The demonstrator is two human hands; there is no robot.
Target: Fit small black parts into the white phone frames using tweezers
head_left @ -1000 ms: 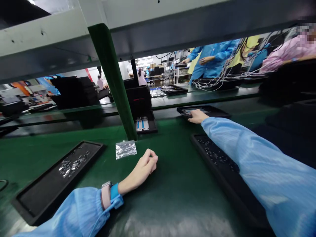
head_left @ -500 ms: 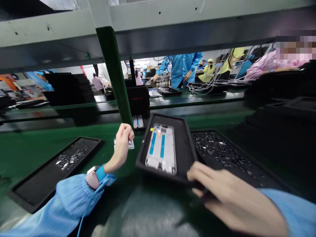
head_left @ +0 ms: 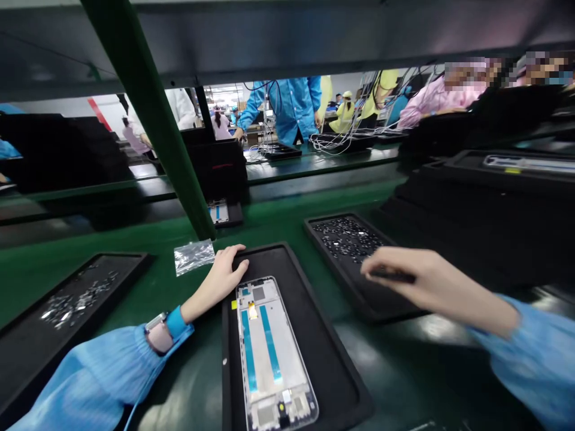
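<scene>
A black tray (head_left: 314,335) lies on the green belt straight in front of me, with a white phone frame (head_left: 269,353) with two blue strips in it. My left hand (head_left: 220,278) rests on the tray's far left corner, fingers lying loosely over the rim and holding nothing. My right hand (head_left: 417,281) hovers over the near end of a second black tray (head_left: 359,287) that holds several small dark parts. The hand is smeared by motion, fingers pointing left. I cannot make out whether anything is between them.
A small clear plastic bag (head_left: 194,256) lies beside a green post (head_left: 157,131). A third black tray of small parts (head_left: 67,299) sits at the left. Another phone frame in a tray (head_left: 220,212) lies further back. Stacked black trays (head_left: 494,203) stand at the right. People work beyond the belt.
The tray with the phone frame came from the far side of the belt and now lies flat in front of me. My right hand let it go; my left hand moved onto its corner.
</scene>
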